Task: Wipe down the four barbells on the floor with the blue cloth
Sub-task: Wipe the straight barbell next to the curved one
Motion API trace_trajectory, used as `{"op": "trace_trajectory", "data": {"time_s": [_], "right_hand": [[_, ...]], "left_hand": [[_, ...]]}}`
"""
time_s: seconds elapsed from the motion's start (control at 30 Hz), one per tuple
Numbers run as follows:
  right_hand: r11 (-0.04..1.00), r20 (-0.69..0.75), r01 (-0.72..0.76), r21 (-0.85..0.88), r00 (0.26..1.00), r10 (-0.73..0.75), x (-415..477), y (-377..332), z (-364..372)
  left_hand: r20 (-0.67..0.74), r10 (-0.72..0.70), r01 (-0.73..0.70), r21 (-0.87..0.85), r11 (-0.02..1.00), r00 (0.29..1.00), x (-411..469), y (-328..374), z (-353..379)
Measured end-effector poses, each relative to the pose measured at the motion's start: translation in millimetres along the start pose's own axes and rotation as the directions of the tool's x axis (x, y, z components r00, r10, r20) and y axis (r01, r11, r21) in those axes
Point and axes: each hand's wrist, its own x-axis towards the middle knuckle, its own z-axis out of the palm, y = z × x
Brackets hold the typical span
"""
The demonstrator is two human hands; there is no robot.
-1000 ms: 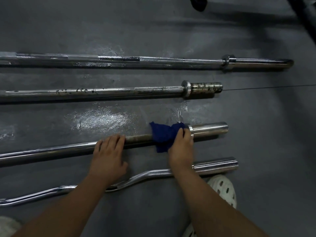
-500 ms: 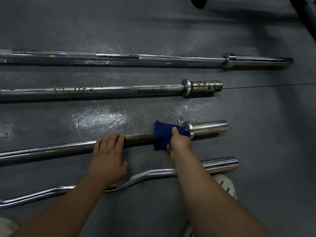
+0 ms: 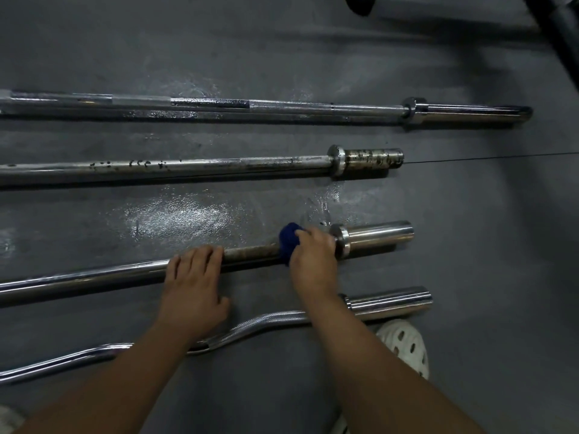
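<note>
Several barbells lie side by side on the grey floor. The farthest bar (image 3: 282, 108) is long, and behind its near side lies a spotted, rusty bar (image 3: 219, 166). The third bar (image 3: 94, 275) has a shiny sleeve (image 3: 379, 236) at its right end. Nearest me is a curved bar (image 3: 269, 321). My right hand (image 3: 313, 261) grips the blue cloth (image 3: 289, 238) wrapped round the third bar's shaft, right against the collar. My left hand (image 3: 194, 283) rests on the same shaft, fingers laid over it, a little left of the cloth.
A white perforated shoe (image 3: 404, 343) sits just below the curved bar's right sleeve. Another pale shoe tip (image 3: 9, 418) shows at the bottom left. A wet shiny patch (image 3: 175, 217) marks the floor between the second and third bars. Dark equipment (image 3: 557, 29) stands at top right.
My right hand slid the cloth to the right along the third bar, up to the collar, and bunched it smaller. My left hand stayed in place on the shaft.
</note>
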Motion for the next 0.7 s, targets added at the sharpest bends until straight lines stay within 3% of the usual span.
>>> {"op": "trace_trajectory", "data": {"time_s": [0.07, 0.13, 0.23, 0.3, 0.4, 0.47, 0.57, 0.7], "right_hand": [[0.998, -0.090, -0.060, -0.020, 0.994, 0.058, 5, 14, -9], [0.984, -0.087, -0.089, -0.152, 0.993, 0.077, -4, 3, -5], [0.988, 0.134, 0.154, -0.006, 0.979, -0.152, -19, -33, 14], [0.978, 0.174, 0.199, 0.063, 0.963, -0.207, -11, -34, 7], [0.994, 0.034, -0.037, -0.103, 0.999, 0.040, -3, -3, -4], [0.982, 0.016, -0.088, -0.164, 0.996, 0.092, -15, -3, -2], [0.991, 0.152, 0.082, -0.107, 0.986, -0.065, -30, -37, 13], [0.938, 0.272, 0.327, -0.119, 0.919, -0.286, -33, -49, 21]], "left_hand": [[-0.010, 0.000, 0.000, -0.010, 1.000, 1.000, 1, 0, -2], [-0.023, -0.005, 0.005, -0.017, 1.000, 1.000, 1, -1, -3], [-0.033, 0.001, -0.002, -0.043, 0.999, 0.999, 3, 1, -5], [-0.018, 0.010, -0.011, -0.041, 0.999, 1.000, 6, 1, -7], [0.006, 0.025, -0.024, -0.040, 0.999, 1.000, 9, -1, -7], [0.022, 0.027, -0.027, -0.023, 0.999, 0.999, 7, -2, -6], [0.040, 0.029, -0.028, -0.010, 1.000, 0.999, -1, 1, -5], [0.019, 0.030, -0.029, -0.032, 0.999, 0.999, -12, 5, -7]]}}
